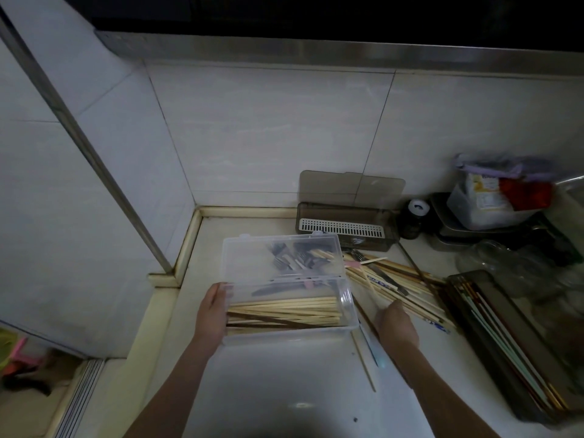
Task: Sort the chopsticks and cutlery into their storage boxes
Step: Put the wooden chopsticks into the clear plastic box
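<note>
We see the left hand gripping the clear plastic box of wooden chopsticks; right hand over loose chopsticks, grip indeterminate.

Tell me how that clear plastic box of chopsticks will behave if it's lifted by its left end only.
The clear box looks thin-walled, so it may flex in the left hand. The wooden chopsticks lie loose inside and would probably slide toward the low end, shifting the weight. Its open lid could swing or spill contents if tilted.
</note>
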### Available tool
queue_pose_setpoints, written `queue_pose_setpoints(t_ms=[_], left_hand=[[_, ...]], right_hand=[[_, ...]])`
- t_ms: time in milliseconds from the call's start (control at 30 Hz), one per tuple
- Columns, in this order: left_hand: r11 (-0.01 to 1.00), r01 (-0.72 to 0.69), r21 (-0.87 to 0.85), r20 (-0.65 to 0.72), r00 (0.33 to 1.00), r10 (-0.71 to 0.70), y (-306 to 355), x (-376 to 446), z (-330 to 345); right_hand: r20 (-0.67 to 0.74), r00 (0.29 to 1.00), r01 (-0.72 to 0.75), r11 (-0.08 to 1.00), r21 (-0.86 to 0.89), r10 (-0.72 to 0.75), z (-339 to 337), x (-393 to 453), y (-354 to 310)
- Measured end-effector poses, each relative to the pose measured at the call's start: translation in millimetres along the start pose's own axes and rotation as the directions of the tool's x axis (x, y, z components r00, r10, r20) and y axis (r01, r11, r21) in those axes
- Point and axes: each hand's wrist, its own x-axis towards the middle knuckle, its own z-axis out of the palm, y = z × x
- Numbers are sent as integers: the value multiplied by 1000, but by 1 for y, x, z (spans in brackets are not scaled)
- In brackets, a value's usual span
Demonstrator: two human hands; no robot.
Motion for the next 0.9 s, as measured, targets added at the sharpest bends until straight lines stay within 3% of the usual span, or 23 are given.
queue_pose_setpoints(t_ms=[100, 233, 300, 467, 567, 667, 767, 833, 900], left_hand=[[1000, 4, -7, 2, 1000, -4, 1, 0, 0], [1000, 3, 7, 9, 1000, -3, 0, 1, 0], [1000, 9, -6, 15, 1000, -9, 0, 1, -1], [1000, 15, -24, 18, 1000, -15, -2, 2, -1], [999, 29, -41, 10, 1000, -29, -1, 1, -1], [998, 14, -61, 10, 1000, -14, 0, -1, -1], [999, 5, -48, 11, 1000, -4, -1, -1, -1], [999, 11, -46, 13, 1000, -10, -3, 0, 0], [998, 14, -60, 10, 1000, -14, -5, 3, 0]], right_hand=[[-103, 994, 49, 991, 125, -36, -6, -10, -8], [-237, 933, 300, 949, 97, -270, -9, -25, -33], [-228, 888, 445, 871, 207, -400, -7, -34, -54], [-51, 746, 595, 631, 497, -664, -4, -65, -108], [153, 694, 600, 683, 417, -703, 16, -66, -115], [264, 720, 614, 766, 192, -642, 35, -56, -102], [256, 768, 561, 809, 172, -587, 36, -51, -86], [144, 812, 535, 820, 203, -565, 28, -46, -75], [-68, 852, 516, 810, 277, -520, 20, -39, -65]])
